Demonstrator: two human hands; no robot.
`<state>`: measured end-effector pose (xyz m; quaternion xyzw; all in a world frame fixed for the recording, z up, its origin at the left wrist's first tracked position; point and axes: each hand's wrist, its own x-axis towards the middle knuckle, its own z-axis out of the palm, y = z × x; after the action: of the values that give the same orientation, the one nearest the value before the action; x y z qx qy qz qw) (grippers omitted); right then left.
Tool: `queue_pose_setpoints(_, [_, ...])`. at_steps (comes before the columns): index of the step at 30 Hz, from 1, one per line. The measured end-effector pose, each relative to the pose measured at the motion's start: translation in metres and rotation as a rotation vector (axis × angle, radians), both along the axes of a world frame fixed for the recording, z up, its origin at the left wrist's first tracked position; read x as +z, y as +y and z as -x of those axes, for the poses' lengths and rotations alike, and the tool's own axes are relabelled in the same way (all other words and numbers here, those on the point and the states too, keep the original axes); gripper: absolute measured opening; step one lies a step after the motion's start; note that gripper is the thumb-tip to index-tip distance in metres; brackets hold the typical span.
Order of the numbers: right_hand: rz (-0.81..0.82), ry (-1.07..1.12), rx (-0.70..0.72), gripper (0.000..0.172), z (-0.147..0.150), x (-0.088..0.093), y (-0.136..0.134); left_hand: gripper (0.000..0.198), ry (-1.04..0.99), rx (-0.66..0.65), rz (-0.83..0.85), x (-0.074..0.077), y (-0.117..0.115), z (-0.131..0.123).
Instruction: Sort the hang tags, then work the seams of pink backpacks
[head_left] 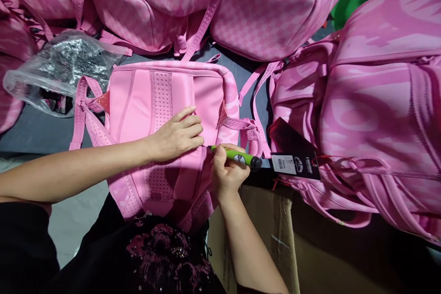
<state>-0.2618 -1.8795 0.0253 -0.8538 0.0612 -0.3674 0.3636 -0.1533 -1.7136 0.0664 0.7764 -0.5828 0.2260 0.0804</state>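
Note:
A pink backpack (pixel 124 115) lies back side up in front of me, with its padded, perforated back panel and straps showing. My left hand (pixel 181 133) rests on the panel, fingers stretched out and pressing on the fabric. In my right hand (pixel 229 170) is a green marker pen (pixel 237 157) with a black end. Its tip points left, close to the left fingertips at the backpack's surface; whether it touches the fabric I cannot tell. A pink side strap (pixel 237 122) sticks out just above the pen.
More pink backpacks (pixel 265 14) line the far side, and a large one (pixel 375 115) stands at the right with a black hang tag (pixel 299 165). A clear plastic bag (pixel 69 64) lies at the left. Below the dark table edge is a cardboard box (pixel 268 229).

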Motion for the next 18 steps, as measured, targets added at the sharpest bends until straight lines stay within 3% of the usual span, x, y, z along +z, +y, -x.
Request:
queue_pose_setpoints(12, [-0.119, 0.125, 0.031, 0.026, 0.001, 0.008, -0.002, 0.024, -0.053, 0.002, -0.033, 0.005, -0.001, -0.001])
queue_pose_setpoints(16, [-0.085, 0.129, 0.046, 0.026, -0.001, 0.010, -0.003, 0.029, 0.034, -0.003, -0.197, 0.018, -0.004, -0.010])
queue_pose_setpoints(18, [-0.093, 0.096, 0.061, 0.024, -0.001, 0.011, -0.004, 0.026, 0.083, -0.068, -0.307, 0.028, -0.008, -0.021])
